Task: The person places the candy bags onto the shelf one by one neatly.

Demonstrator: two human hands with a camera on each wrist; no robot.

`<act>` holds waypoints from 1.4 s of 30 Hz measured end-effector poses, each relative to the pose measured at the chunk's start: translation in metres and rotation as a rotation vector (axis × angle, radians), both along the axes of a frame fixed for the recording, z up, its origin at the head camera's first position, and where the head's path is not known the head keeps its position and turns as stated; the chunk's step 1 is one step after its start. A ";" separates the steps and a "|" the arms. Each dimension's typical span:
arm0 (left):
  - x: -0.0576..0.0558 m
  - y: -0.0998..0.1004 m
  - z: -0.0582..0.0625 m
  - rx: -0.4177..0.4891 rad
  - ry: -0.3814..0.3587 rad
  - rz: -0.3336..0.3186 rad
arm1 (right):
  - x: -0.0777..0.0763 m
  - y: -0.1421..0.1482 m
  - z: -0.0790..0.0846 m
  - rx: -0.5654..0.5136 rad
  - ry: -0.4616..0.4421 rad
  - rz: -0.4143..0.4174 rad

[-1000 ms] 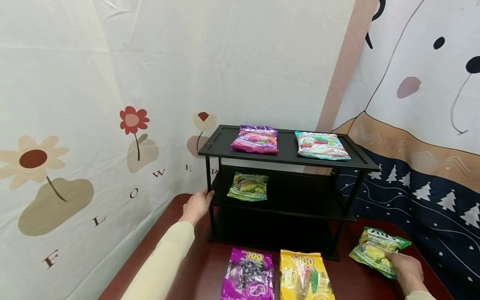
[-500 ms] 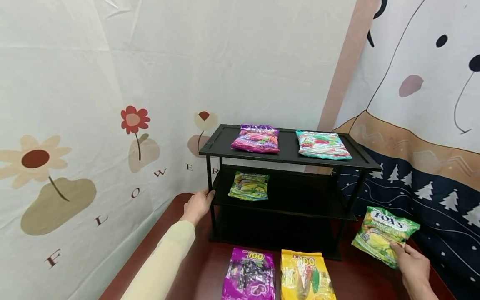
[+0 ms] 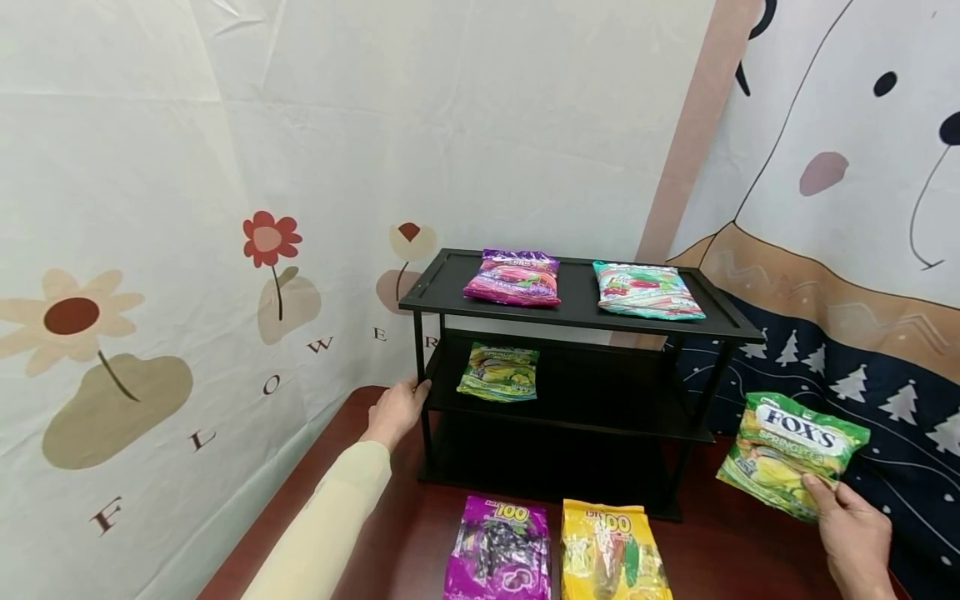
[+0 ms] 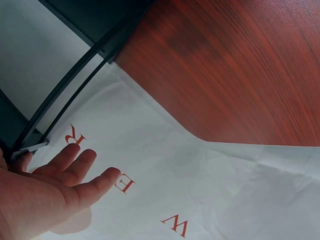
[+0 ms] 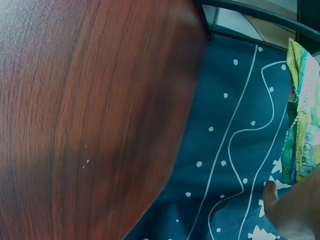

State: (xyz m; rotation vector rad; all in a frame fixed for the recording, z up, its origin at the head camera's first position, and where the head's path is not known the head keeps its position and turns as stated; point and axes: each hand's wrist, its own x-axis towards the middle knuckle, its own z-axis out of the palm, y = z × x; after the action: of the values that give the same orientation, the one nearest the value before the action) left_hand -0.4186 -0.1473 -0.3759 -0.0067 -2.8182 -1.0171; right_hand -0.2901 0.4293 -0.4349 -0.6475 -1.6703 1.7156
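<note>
My right hand [image 3: 855, 533] pinches a green FOX'S candy bag [image 3: 795, 454] by its lower right part, thumb on the front. It is held up to the right of a black three-tier shelf rack [image 3: 600, 417], label facing me. The right wrist view shows the same bag [image 5: 307, 125] edge-on, and part of the right hand [image 5: 297, 207]. At the rack's left side, my left hand [image 3: 396, 414] grips the middle tier's corner by the post. The left wrist view has this hand [image 4: 55, 195] with several fingers extended beyond the rack's corner.
On the rack's top lie a purple candy bag [image 3: 513, 277] and a teal candy bag [image 3: 648, 292]. Another green bag [image 3: 498, 372] rests on the middle tier. Purple [image 3: 498, 550] and yellow [image 3: 615, 554] bags lie in front on the brown table [image 3: 720, 554]. Printed cloth hangs behind.
My right hand has lifted the green candy bag from low over the table, moving it up and to the right and turning its label towards me. The left hand stays at the rack.
</note>
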 end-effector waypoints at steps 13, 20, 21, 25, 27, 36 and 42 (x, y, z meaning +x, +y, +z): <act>0.001 0.002 -0.001 0.003 -0.007 -0.004 | 0.011 -0.015 0.018 0.054 0.115 -0.060; 0.001 0.001 -0.002 0.003 -0.015 0.003 | 0.011 -0.037 0.028 0.070 0.157 -0.011; 0.000 0.000 -0.002 0.002 -0.014 0.003 | 0.011 -0.041 0.029 0.078 0.159 -0.007; 0.000 0.000 -0.002 0.005 -0.009 0.003 | 0.011 -0.054 0.033 0.117 0.125 0.012; 0.000 0.001 -0.002 0.007 -0.003 0.003 | 0.011 -0.061 0.034 0.186 0.086 0.008; 0.001 0.001 -0.002 0.012 0.004 0.010 | 0.007 -0.083 0.035 0.363 0.043 0.047; 0.001 0.002 -0.002 0.010 -0.008 0.008 | 0.003 -0.094 0.035 0.405 0.047 0.061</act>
State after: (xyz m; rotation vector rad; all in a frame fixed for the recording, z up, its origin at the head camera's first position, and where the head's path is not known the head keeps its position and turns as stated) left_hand -0.4177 -0.1458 -0.3775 0.0095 -2.8181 -1.0315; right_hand -0.2873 0.3352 -0.4001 -0.3646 -1.9440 1.3592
